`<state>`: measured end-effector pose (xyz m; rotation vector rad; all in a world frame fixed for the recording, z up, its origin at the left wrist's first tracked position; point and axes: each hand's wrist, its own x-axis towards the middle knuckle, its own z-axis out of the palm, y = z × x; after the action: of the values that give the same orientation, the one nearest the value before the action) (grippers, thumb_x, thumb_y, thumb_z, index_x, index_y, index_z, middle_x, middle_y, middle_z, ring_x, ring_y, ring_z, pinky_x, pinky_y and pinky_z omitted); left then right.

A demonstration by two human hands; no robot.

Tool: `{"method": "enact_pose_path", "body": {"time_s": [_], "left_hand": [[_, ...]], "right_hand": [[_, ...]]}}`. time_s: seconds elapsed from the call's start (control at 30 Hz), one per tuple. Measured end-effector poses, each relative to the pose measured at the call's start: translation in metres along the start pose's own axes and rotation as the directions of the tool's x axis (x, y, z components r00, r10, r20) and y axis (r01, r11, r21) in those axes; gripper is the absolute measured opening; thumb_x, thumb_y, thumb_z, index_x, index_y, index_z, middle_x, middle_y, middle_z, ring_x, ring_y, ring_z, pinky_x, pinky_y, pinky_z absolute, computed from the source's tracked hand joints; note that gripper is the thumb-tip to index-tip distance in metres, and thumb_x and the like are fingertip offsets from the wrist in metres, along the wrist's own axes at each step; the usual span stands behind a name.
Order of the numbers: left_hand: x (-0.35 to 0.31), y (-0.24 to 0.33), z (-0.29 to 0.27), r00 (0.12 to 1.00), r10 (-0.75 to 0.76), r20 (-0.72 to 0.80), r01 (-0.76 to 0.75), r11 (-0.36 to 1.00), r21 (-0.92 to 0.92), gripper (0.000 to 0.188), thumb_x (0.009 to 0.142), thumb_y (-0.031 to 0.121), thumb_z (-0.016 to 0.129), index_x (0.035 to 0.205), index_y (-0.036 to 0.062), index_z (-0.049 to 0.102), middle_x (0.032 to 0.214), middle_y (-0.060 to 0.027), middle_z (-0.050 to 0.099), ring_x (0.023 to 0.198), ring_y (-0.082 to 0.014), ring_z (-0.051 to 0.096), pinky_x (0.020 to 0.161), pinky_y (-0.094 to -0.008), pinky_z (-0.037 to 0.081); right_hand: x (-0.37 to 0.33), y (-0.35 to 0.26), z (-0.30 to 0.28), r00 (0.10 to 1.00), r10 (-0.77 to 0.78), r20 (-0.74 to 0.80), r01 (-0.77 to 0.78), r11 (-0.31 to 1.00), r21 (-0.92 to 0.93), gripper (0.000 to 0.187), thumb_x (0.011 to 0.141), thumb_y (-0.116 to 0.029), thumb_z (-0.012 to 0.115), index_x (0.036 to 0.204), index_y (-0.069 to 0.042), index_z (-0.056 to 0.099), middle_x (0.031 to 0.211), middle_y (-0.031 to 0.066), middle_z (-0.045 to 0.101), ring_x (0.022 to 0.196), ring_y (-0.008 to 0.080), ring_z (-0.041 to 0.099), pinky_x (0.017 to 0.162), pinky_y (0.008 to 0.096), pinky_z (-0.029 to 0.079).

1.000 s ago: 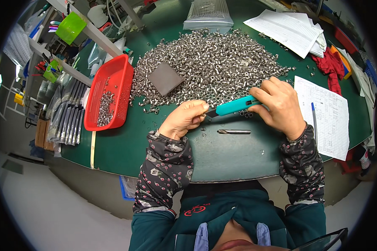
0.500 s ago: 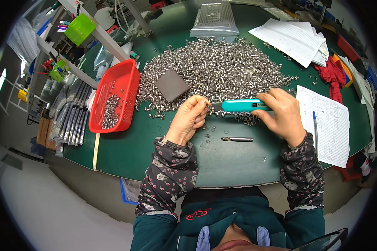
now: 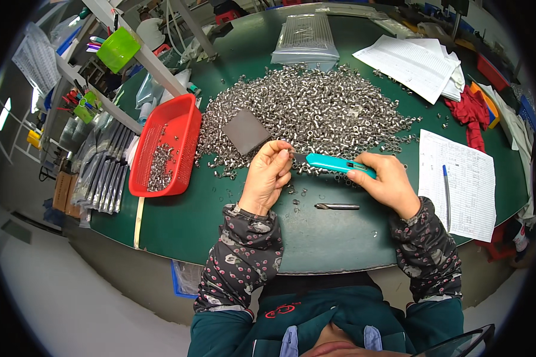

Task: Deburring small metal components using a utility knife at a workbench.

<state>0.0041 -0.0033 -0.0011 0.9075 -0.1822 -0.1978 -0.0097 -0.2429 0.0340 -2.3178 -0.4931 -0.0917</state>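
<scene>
My right hand grips a teal utility knife by its rear end, thumb below and fingers above. Its dark blade points left and meets the fingertips of my left hand. Those fingers are pinched together over a small piece, mostly hidden, that I cannot make out. Just beyond both hands spreads a big heap of small silvery metal rings. A dark square block rests on the heap's left front. Between my forearms, a fluted metal drill bit lies on the green table.
At the left stands a red plastic basket with some metal rings inside. Bagged parts are stacked beyond it. A printed sheet bearing a pen lies right. Farther back are papers, a red cloth and clear bags.
The knife and my right hand have moved slightly left and nearer to me, and the knife now slopes down to the right. My left hand still pinches at the blade's tip.
</scene>
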Motion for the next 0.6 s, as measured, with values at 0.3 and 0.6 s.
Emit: {"method": "enact_pose_path", "body": {"time_s": [0.3, 0.6], "left_hand": [[-0.0006, -0.0016, 0.0008, 0.999, 0.041, 0.007, -0.042, 0.999, 0.031, 0.010, 0.086, 0.007, 0.050, 0.095, 0.0047, 0.052, 0.088, -0.0037, 0.054, 0.050, -0.0029, 0.032, 0.037, -0.0141, 0.024], [-0.0019, -0.0044, 0.0061, 0.993, 0.096, -0.069, -0.094, 0.995, 0.038, 0.008, 0.084, 0.008, 0.054, 0.091, 0.0032, 0.054, 0.067, 0.0042, 0.046, 0.048, -0.0012, 0.029, 0.038, -0.0149, 0.022]], "right_hand": [[0.0012, 0.0042, 0.0044, 0.997, 0.040, 0.062, -0.045, 0.997, 0.070, 0.032, 0.074, -0.037, 0.059, 0.082, -0.006, 0.062, 0.060, 0.0138, 0.056, 0.057, 0.0292, 0.056, 0.053, 0.0373, 0.041], [0.0007, 0.0036, 0.0087, 0.994, 0.049, 0.101, -0.063, 0.988, 0.139, 0.032, 0.075, -0.036, 0.058, 0.083, -0.006, 0.062, 0.061, 0.0139, 0.056, 0.058, 0.0293, 0.056, 0.054, 0.0370, 0.041]]}}
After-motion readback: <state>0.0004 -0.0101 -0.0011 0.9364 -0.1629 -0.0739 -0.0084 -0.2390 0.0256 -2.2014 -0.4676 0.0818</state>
